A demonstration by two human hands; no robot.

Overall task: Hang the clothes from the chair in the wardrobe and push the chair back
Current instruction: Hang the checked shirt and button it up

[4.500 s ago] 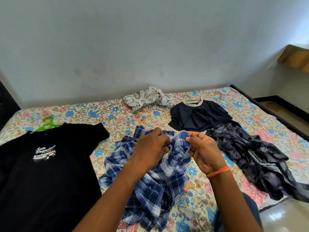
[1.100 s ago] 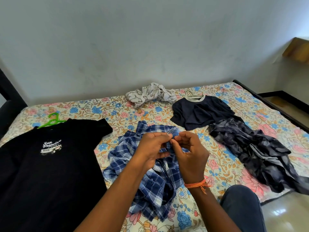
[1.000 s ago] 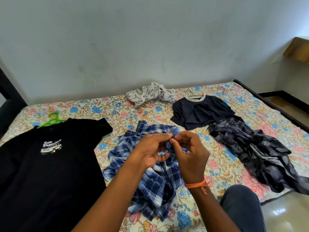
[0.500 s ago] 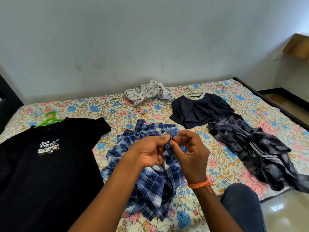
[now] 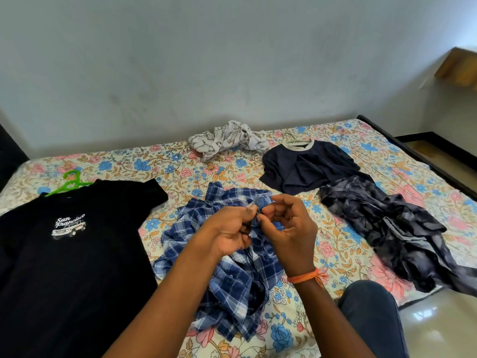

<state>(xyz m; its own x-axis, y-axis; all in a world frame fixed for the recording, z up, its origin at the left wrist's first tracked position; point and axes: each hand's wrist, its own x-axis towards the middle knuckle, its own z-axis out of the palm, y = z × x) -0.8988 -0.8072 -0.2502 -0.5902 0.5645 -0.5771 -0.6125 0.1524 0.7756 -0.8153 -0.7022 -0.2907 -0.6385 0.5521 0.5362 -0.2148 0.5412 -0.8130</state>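
Observation:
A crumpled blue plaid shirt lies in the middle of the floral bed. My left hand and my right hand meet above it and pinch a small part of its front edge near the collar between fingertips. A black printed T-shirt on a green hanger lies flat at the left. A navy T-shirt on a pale hanger lies at the back right. No chair or wardrobe is in view.
A dark tie-dye garment sprawls at the right, hanging over the bed's edge. A bunched white patterned cloth lies by the wall. A wooden shelf juts out at the right. My knee is at the front bed edge, shiny floor beside it.
Earlier both hands held a bunched fold of the plaid shirt apart; they have since come together, fingertips pinching one small spot. Over the last second they barely move.

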